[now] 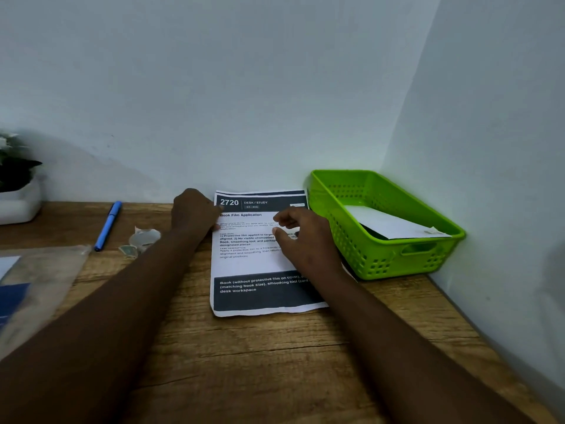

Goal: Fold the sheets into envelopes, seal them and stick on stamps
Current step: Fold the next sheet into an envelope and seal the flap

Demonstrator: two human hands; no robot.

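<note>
Two printed sheets lie stacked on the wooden desk, headed "Book Film Application", with dark bands at top and bottom. My left hand curls over the stack's upper left edge and holds it there. My right hand sits on the right half of the top sheet, its thumb and curled fingers pinching at the paper. A folded white envelope with a stamp at its corner lies in the green basket at the right.
A blue pen, a roll of clear tape and loose stamps lie left of the sheets. A clear plastic sleeve with papers covers the left edge. A potted plant stands far left. Walls close the back and right.
</note>
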